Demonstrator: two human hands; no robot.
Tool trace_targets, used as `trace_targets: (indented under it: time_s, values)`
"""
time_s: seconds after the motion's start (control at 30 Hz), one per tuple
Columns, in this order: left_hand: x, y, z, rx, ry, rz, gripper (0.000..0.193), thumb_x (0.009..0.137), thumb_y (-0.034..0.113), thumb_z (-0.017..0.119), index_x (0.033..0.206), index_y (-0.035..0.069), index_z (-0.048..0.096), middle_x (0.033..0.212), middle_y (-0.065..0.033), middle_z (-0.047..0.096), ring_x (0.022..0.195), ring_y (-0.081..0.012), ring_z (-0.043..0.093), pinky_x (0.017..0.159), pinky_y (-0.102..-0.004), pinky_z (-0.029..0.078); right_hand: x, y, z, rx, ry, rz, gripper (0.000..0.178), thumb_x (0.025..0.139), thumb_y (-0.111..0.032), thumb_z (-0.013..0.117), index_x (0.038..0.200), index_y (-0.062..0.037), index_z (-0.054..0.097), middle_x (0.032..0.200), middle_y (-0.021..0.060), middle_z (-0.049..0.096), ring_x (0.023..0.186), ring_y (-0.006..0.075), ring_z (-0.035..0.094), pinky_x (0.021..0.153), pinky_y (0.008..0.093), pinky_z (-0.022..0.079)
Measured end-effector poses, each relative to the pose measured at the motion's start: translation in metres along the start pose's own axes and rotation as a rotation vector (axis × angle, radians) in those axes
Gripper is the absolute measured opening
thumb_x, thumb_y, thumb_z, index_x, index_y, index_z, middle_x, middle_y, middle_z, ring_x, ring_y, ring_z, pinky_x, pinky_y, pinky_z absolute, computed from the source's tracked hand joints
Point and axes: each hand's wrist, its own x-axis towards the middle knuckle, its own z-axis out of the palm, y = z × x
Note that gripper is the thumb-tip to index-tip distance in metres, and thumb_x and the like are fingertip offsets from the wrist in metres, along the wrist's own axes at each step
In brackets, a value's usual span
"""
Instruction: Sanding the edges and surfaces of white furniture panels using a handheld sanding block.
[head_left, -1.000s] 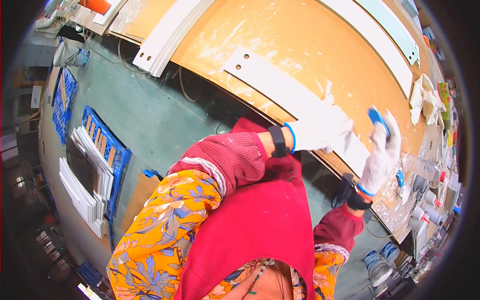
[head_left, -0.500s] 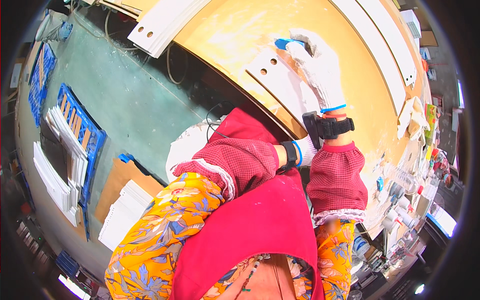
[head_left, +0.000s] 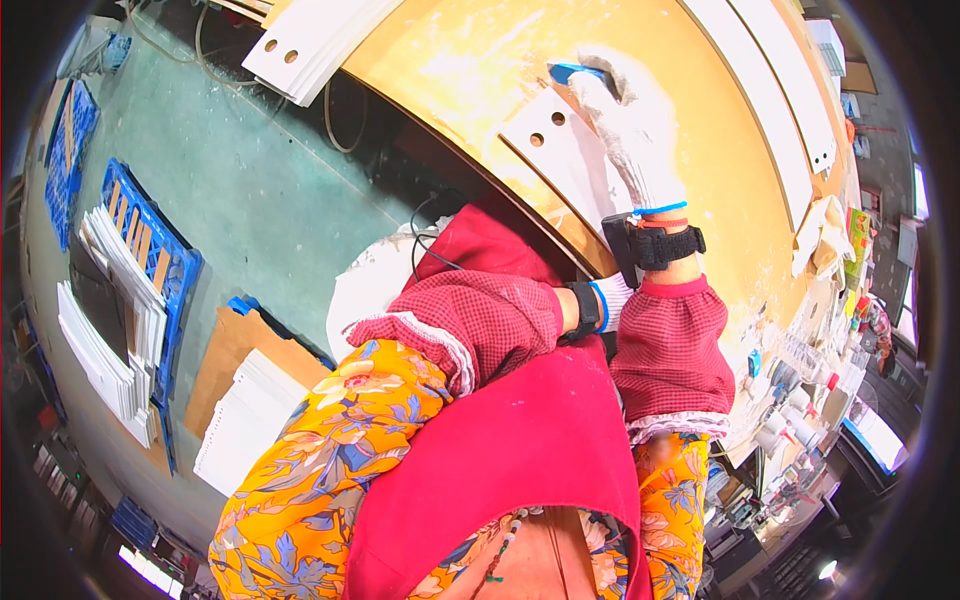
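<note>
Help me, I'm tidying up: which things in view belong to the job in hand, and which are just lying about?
Seemingly in use: blue object in the right hand; white two-holed panel near it.

Seemingly lying about: cream cloth at right; nearer blue pallet at left.

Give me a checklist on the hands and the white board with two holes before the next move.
1. Right hand gripping the blue tool: ok.
2. White board lying on the table: ok.
3. Both holes in its end uncovered: ok.
4. Left hand steadying the board: cannot tell; the right forearm hides most of it.
5. Pale cloth clear of that board: ok, off to the right.
</note>
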Motion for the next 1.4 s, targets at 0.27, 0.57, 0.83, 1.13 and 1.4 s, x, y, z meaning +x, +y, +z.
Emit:
trace_targets:
  time_s: [0.27,0.57,0.83,1.13,1.4]
  values:
    - [0.003,0.002,0.001,-0.039,-0.019,-0.019,0.027,0.088,0.019,0.055,0.113,0.010,0.061,0.112,-0.0137,0.062,0.106,-0.0263,0.057,0.092,-0.0415,0.044,0.001,0.003,-0.001,-0.149,-0.048,-0.032,0.028,0.085,-0.018,0.064,0.107,-0.0018,0.065,0.098,0.0119,0.066,0.091,0.0205,0.064,0.083,0.0310,0.050]
    - [0.003,0.010,-0.004,0.107,0.026,-0.003,0.025,0.088,0.019,0.056,0.110,0.010,0.061,0.108,-0.0131,0.064,0.102,-0.0261,0.059,0.090,-0.0414,0.045,-0.009,-0.015,-0.004,0.172,-0.180,0.086,0.030,0.086,-0.008,0.065,0.116,-0.0024,0.062,0.106,0.0077,0.066,0.096,0.0161,0.061,0.087,0.0290,0.049]
    - [0.026,0.062,-0.015,0.692,0.191,0.252,0.024,0.087,0.020,0.056,0.108,0.010,0.062,0.104,-0.0126,0.065,0.099,-0.0259,0.060,0.088,-0.0412,0.046,-0.028,-0.031,0.006,-0.087,-0.289,-0.098,0.028,0.087,-0.020,0.062,0.112,-0.0083,0.065,0.099,0.0108,0.065,0.092,0.0230,0.063,0.082,0.0322,0.049]
    - [0.035,0.074,-0.013,0.791,0.157,0.302,0.022,0.087,0.020,0.057,0.105,0.010,0.063,0.100,-0.0121,0.066,0.095,-0.0257,0.062,0.085,-0.0410,0.046,-0.026,-0.017,0.014,-0.248,-0.244,-0.280,0.032,0.087,-0.027,0.063,0.115,-0.0101,0.063,0.101,0.0140,0.063,0.090,0.0312,0.061,0.084,0.0373,0.048]
    - [0.024,0.074,-0.014,0.833,0.004,0.219,0.021,0.087,0.021,0.057,0.103,0.010,0.064,0.096,-0.0116,0.067,0.091,-0.0255,0.063,0.083,-0.0409,0.047,-0.029,-0.039,-0.023,0.179,-0.167,-0.032,0.034,0.086,-0.012,0.065,0.119,-0.0039,0.060,0.110,0.0082,0.063,0.095,0.0159,0.061,0.085,0.0287,0.049]
